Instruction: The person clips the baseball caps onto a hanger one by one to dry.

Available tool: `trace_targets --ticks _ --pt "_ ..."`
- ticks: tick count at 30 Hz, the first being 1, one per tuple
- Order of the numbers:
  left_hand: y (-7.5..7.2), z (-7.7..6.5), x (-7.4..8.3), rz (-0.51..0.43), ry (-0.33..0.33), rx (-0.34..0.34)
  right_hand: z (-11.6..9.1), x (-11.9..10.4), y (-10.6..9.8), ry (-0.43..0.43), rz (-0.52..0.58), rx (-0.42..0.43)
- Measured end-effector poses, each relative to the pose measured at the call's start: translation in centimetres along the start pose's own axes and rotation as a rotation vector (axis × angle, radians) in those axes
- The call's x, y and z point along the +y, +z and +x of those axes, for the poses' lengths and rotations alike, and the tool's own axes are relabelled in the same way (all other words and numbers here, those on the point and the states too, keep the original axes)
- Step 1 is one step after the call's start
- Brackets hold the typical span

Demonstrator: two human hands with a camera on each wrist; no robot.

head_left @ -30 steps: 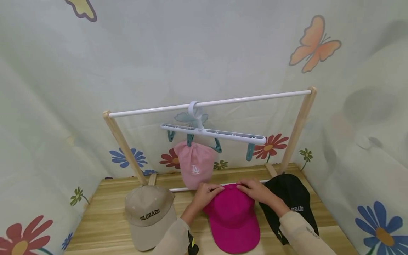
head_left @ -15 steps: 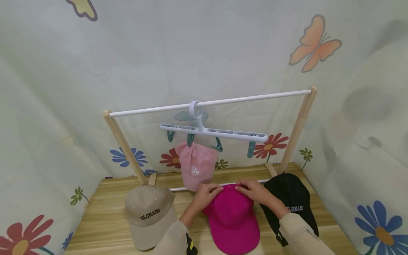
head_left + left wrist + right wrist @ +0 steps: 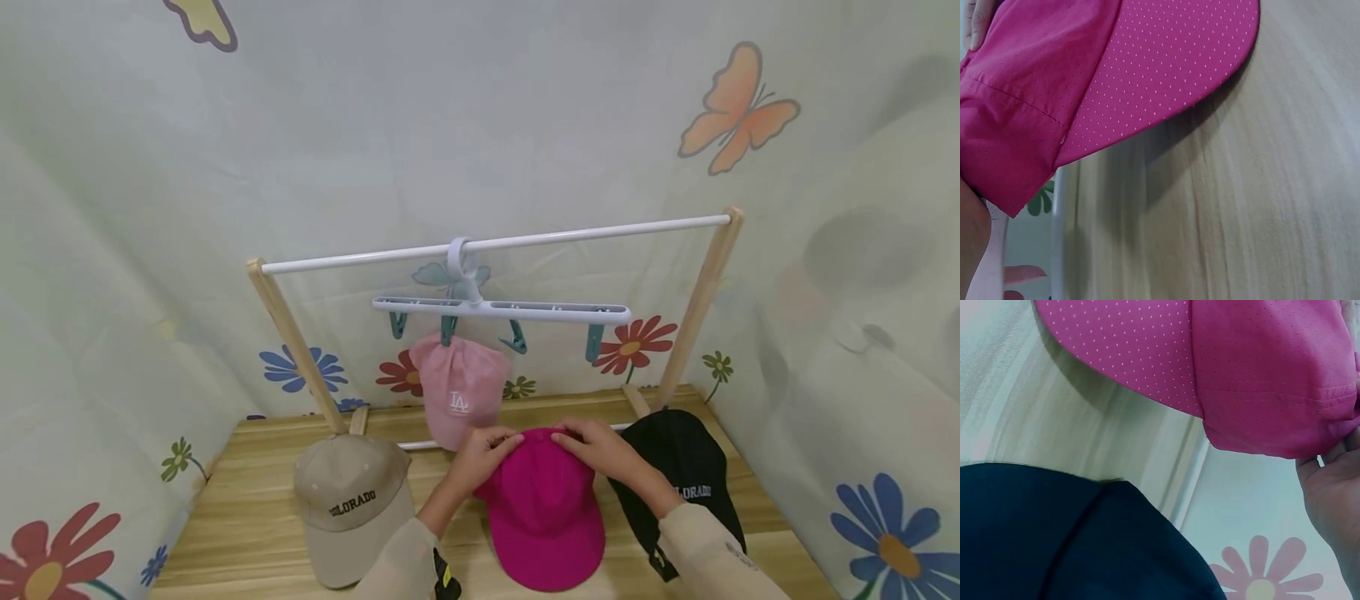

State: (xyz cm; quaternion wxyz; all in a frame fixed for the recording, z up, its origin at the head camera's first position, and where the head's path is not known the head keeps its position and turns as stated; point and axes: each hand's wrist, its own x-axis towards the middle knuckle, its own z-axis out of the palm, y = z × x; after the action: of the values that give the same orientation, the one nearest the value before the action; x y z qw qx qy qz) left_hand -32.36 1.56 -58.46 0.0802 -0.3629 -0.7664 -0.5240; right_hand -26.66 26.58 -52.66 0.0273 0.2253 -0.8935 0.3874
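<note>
A magenta baseball cap (image 3: 543, 508) is at the front middle, brim toward me. At the left of its crown my left hand (image 3: 480, 458) pinches the cloth between thumb and fingers. My right hand (image 3: 603, 450) pinches the right side of the crown. In the right wrist view, fingers of the right hand (image 3: 1332, 500) curl behind the cap's back edge. The left wrist view shows the brim (image 3: 1179, 56) tilted over the wood, casting a shadow. Just behind, a pink cap (image 3: 463, 392) hangs from a green clip (image 3: 447, 329) of a white hanger (image 3: 540, 312).
A beige cap (image 3: 352, 500) lies left and a black cap (image 3: 678, 467) lies right on the wooden table (image 3: 225, 500). The hanger hooks over a rack's white rail (image 3: 600, 233), between wooden posts (image 3: 701, 308). Other green clips (image 3: 595, 342) hold nothing. Flowered cloth stands behind.
The magenta cap and both hands have shifted slightly up and left in view. The hanger has turned a little on the rail, and the pink cap sways slightly.
</note>
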Motion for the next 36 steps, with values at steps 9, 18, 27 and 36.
trace_targets --ticks 9,18,27,36 --pt "-0.5 0.5 0.9 -0.015 0.047 0.015 -0.1 -1.1 -0.7 -0.018 -0.011 0.026" --pt "-0.9 0.8 1.8 0.011 0.091 0.003 -0.2 -1.6 -1.2 -0.031 0.006 0.043" --pt "-1.1 1.1 2.4 -0.001 0.099 0.008 0.1 -2.4 -1.8 -0.024 0.002 0.04" --pt "-1.5 1.7 3.7 -0.035 0.107 0.024 0.3 -3.1 -2.3 0.003 -0.006 0.046"
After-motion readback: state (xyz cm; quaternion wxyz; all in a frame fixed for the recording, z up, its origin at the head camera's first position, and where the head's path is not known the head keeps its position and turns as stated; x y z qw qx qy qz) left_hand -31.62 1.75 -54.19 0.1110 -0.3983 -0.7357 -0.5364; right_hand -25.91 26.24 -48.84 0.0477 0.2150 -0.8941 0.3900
